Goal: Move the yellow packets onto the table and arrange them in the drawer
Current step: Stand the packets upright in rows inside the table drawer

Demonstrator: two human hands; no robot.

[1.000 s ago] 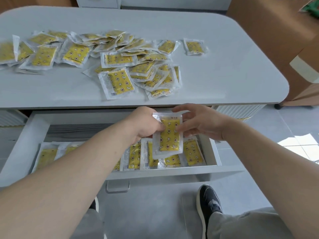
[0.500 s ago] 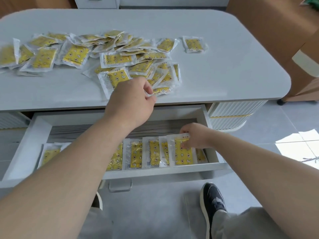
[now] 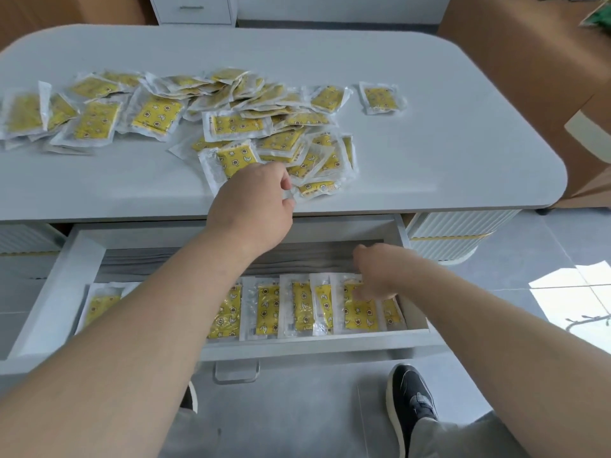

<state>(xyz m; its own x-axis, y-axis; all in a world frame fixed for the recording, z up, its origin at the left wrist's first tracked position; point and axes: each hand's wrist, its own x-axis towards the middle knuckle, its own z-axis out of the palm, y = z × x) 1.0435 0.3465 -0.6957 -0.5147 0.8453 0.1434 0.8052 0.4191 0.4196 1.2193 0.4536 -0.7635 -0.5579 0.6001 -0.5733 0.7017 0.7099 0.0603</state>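
Observation:
Many yellow packets (image 3: 231, 123) in clear wrap lie in a loose pile on the pale grey table (image 3: 446, 133). My left hand (image 3: 254, 206) is at the pile's front edge, thumb and forefinger pinching the clear edge of a front packet (image 3: 317, 188). Below the tabletop a white drawer (image 3: 297, 342) stands pulled out, with a row of packets (image 3: 267, 309) standing side by side along its front. My right hand (image 3: 377, 276) is inside the drawer at the right end of the row, its fingertips resting on the last large packet (image 3: 360, 317). My left forearm hides part of the row.
A single packet (image 3: 380, 97) lies apart at the pile's right. The drawer handle (image 3: 236, 371) sticks out toward me. My dark shoe (image 3: 410, 401) is on the grey floor below. A brown cabinet (image 3: 512, 61) stands to the right, a white one (image 3: 195, 8) behind.
Both hands held one packet over the drawer. The right hand then set it down at the row's right end, while the left hand rose to the table pile and pinched a front packet.

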